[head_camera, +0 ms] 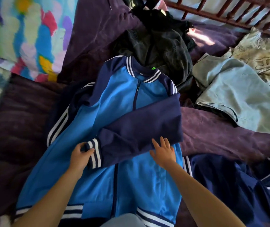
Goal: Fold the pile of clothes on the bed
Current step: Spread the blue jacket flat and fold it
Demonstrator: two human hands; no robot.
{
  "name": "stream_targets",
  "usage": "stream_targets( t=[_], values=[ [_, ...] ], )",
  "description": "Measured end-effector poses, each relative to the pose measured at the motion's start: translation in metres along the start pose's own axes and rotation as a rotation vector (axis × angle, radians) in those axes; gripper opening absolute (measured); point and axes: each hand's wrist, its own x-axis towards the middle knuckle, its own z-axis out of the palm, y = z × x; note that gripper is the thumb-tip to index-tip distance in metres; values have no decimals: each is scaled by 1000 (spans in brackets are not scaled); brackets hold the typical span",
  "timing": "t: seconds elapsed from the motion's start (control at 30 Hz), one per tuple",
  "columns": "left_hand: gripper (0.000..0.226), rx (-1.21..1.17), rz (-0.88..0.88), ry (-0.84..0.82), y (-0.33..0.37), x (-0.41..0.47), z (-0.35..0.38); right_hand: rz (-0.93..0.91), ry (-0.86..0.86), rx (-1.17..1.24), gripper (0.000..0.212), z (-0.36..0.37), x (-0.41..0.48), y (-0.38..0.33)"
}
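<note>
blue track jacket [114,122] lies face up on the purple bedspread [221,128]. my left hand [80,154] pinches the striped cuff [95,153] of the navy sleeve [140,128] laid across the chest; my right hand [163,151] rests open, flat on it. next, i judge, the other sleeve [60,122] needs folding in.

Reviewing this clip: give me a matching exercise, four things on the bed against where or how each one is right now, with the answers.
Things:
1. blue jacket
2. navy sleeve
3. left hand
4. black clothes

States:
A. heaped beyond the collar
B. folded across the chest
C. grip on the striped cuff
D. laid flat, zip facing up

Pairs: 1-D, 2-B, 3-C, 4-A
</note>
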Motion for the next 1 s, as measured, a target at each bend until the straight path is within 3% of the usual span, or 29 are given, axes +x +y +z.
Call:
stream_targets(
  t=[0.17,0.27,0.33,0.43,0.53,0.63,0.73,0.83,1.0],
  values=[
    [33,-87,30,81,0,-6,-12,-80,53,19,58,8,-15,-16],
    [40,55,-14,110,-13,-2,-17,-141,66,-8,57,6,-31,-34],
    [49,99,-17,135,-17,-1,-21,-227,163,-65,52,9,-38,-51],
    [40,93,82,227,-11,3,-36,-307,34,-107,61,5,-47,-76],
    [35,73,144,443,1,19,-62,-421,-71,-179,67,11,-47,-92],
    [35,221,49,584,13,40,-91,-371,-126,-180,61,6,-43,-104],
    [43,374,-91,446,9,60,-117,-359,-124,-169,61,-4,-42,-120],
    [46,435,-105,268,-6,67,-131,-371,-92,-180,60,-13,-40,-137],
    [24,433,-96,121,-14,63,-137,-394,-43,-148,60,-22,-43,-167]
  ],
)
